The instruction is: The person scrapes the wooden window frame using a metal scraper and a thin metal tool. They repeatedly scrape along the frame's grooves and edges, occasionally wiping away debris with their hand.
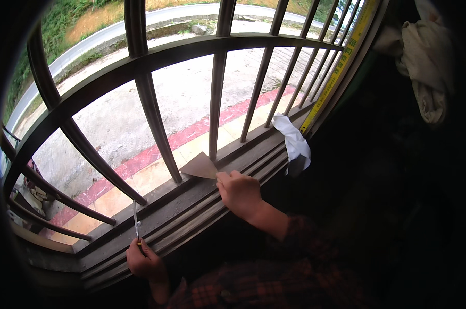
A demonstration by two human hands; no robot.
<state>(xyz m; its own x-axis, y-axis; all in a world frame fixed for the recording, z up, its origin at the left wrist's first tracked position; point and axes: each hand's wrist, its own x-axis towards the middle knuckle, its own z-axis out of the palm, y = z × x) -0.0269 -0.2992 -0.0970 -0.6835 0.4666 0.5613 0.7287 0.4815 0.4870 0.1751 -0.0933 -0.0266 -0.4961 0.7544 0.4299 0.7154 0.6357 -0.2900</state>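
My left hand (146,260) grips a slim tool with a yellow band and a narrow metal blade (136,220); its exact kind is unclear. The blade points away from me across the window sill, its tip near the foot of a bar. In my right hand (242,195) is a putty knife with a wide, flat triangular blade (200,166). That blade lies over the sill's outer edge, between the feet of two window bars. The handle is hidden in my fingers. Under both tools runs the dark metal window sill (179,206) with its sliding tracks.
Dark metal window bars (216,104) and a crossbar (186,47) stand beyond my hands. A crumpled white cloth or paper (293,141) hangs over the tracks at right. A yellow strip with writing (329,87) runs along the right frame. Beige fabric (426,69) hangs at upper right.
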